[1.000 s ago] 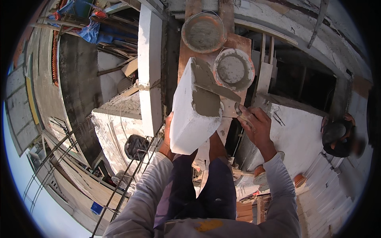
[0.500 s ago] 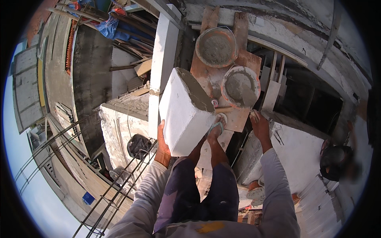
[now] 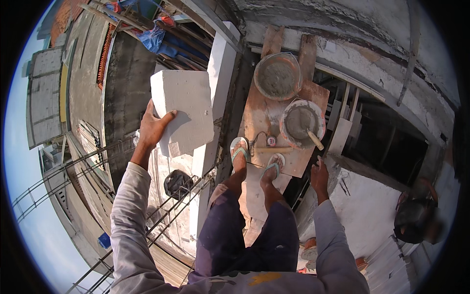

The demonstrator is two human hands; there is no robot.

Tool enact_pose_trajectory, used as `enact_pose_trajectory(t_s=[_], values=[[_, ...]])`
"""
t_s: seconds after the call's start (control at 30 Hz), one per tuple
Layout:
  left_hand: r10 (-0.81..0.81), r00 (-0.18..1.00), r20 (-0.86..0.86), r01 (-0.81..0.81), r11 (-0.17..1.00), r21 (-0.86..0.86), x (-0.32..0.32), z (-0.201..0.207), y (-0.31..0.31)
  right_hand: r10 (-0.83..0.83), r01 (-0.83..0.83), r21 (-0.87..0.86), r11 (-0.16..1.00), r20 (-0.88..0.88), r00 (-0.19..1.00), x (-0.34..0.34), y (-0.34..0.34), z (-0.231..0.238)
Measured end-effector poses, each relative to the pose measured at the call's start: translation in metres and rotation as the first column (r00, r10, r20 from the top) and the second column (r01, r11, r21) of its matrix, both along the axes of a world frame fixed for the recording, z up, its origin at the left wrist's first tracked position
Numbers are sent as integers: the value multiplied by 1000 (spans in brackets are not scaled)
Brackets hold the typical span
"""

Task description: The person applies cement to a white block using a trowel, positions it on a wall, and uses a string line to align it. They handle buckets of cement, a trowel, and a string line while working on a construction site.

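My left hand (image 3: 155,126) grips a white, lightweight concrete block (image 3: 188,108) by its near left side, with the thumb across its pale grey face. The block is held up at the left, in front of a narrow white wall (image 3: 224,55); whether it touches the wall I cannot tell. My right hand (image 3: 319,180) hangs empty at the right, its index finger stretched out. Just beyond it, a trowel's wooden handle (image 3: 315,140) sticks out of a bucket (image 3: 322,116) of wet grey mortar; its blade is hidden.
Another mortar bucket (image 3: 257,82) stands farther back on the wooden boards (image 3: 254,117). My sandalled feet are on the planks, near a short wooden stick (image 3: 270,149). Steel rebar (image 3: 164,211) and a black bag (image 3: 177,184) lie at the left. Another person (image 3: 416,210) is at the right.
My left hand has carried the block left and forward and turned it; its mortar-covered face no longer shows. The trowel now rests in the nearer bucket, away from my right hand. My left foot has come into view.
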State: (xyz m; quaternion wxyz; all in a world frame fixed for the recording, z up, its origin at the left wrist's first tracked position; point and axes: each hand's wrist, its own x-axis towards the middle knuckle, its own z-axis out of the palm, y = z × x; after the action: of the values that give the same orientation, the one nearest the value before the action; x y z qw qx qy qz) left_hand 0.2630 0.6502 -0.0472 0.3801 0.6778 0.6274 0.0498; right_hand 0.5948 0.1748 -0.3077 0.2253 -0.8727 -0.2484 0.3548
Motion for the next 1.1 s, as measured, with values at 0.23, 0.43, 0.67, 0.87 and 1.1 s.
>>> enact_pose_trajectory(t_s=[0.23,0.43,0.67,0.87,1.1], values=[[-3,940,-342,51,990,132,34,-34,57,-58,63,20,998,-196,979,-52,30,18],[-30,934,-355,79,989,124,48,-72,72,-70,162,255,953,-337,939,-22,223,5],[-47,985,-169,64,994,92,27,-77,59,154,-7,481,877,-267,951,17,486,-79],[-51,994,-94,63,990,128,3,-105,69,287,-252,494,832,5,958,40,614,-167],[-23,995,-92,40,980,196,3,-134,101,477,-378,390,840,-196,857,62,677,-200]])
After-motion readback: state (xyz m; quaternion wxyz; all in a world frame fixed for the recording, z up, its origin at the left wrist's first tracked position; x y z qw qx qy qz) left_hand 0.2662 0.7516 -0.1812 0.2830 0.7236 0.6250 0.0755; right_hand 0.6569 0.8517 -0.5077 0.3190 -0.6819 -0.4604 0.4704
